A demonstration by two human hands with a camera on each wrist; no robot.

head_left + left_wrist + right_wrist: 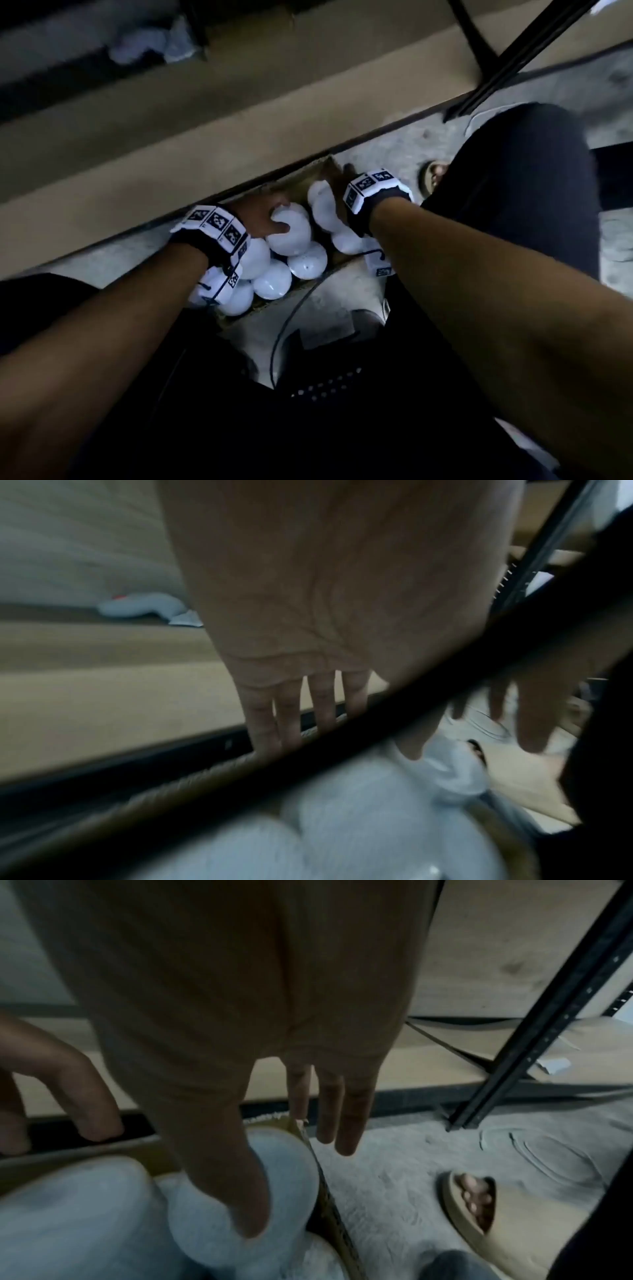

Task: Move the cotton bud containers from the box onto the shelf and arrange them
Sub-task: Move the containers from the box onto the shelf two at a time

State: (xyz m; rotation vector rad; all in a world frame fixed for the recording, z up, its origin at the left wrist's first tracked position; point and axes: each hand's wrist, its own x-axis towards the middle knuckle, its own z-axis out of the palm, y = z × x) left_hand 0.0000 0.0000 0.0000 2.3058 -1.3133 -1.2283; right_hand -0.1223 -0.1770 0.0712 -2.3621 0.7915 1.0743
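Round white plastic containers [274,283] are packed in an open brown cardboard box [337,168] set on the grey floor [407,137]; a wooden shelf board [205,137] lies at 12 o'clock, a tan sandal [469,1210] at 3 o'clock.

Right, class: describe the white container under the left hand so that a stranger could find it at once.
Start at the brown cardboard box on the grey floor below the wooden shelf. It sits atop the round white plastic containers, the only one with the left hand on it.

The box [329,168] stands on the floor, close against the front edge of the lowest shelf [144,144]. White containers [274,281] fill it tightly. A black upright post [548,1010] stands at the right.
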